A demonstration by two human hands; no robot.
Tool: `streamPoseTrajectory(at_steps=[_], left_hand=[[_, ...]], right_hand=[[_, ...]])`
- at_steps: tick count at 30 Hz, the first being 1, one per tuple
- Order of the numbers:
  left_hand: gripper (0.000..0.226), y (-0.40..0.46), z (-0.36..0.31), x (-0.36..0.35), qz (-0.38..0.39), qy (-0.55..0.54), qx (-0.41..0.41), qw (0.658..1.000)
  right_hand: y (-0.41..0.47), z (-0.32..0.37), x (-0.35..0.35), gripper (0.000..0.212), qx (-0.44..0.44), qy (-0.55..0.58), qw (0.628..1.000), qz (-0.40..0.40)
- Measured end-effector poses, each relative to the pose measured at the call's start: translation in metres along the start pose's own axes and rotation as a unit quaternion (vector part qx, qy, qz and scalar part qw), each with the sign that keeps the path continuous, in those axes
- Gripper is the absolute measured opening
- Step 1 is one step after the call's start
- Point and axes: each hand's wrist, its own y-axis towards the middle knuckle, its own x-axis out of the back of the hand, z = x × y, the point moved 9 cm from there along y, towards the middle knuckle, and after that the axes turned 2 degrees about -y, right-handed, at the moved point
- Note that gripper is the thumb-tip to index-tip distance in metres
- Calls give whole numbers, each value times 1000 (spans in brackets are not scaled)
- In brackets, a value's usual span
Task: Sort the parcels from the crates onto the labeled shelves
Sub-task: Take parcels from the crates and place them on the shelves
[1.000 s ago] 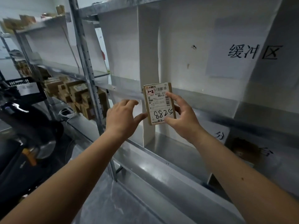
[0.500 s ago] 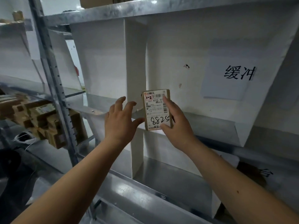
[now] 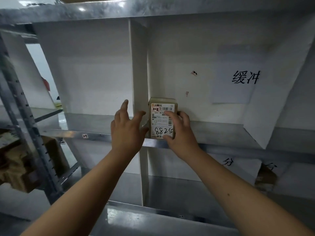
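Right fingers (image 3: 167, 114) curled over the parcel (image 3: 162, 120) face, thumb under its lower edge: right hand (image 3: 180, 132) gripping it. Left fingers (image 3: 126, 106) spread and straight, holding nothing; left hand (image 3: 127, 128) just left of the parcel, thumb close to its side, contact unclear. Parcel upright at frame centre, label facing out, marked "1-2" and "8825", bottom at the front lip of the middle shelf (image 3: 213, 132), tight against the white divider (image 3: 139, 74) on its right side. Small tag (image 3: 84, 136) on the shelf lip left of the hands, apparently reading "1-1", so the bay right of the divider probably 1-2; matching tag there not visible. Paper sign (image 3: 238, 79) with handwritten characters on the back wall, right of centre. Judged: this parcel nearly placed, not yet released; likely left to do: push back, let go. No other parcel in this bay. Brown boxes (image 3: 18, 160) on racking at lower left. Crates out of frame, so remaining count unknown.
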Motion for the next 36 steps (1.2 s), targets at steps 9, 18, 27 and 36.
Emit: streamPoseTrajectory(at_steps=[9,18,27,36], left_hand=[[60,11,11,-21,21,6,-28,999],[67,15,15,-29,46,12,-39,998],[66,8,23,-32,41,-24,-46,998],[70,-7,31,-32,66,-42,-41,996]], right_hand=[[9,-1,-21,86,-37,-77,996,-40],[22,-8,-25,87,-58,-80,994,-43],[16,-10,-26,92,-44,-52,997,-39],[20,-6,-24,91,-45,-22,999,-20]])
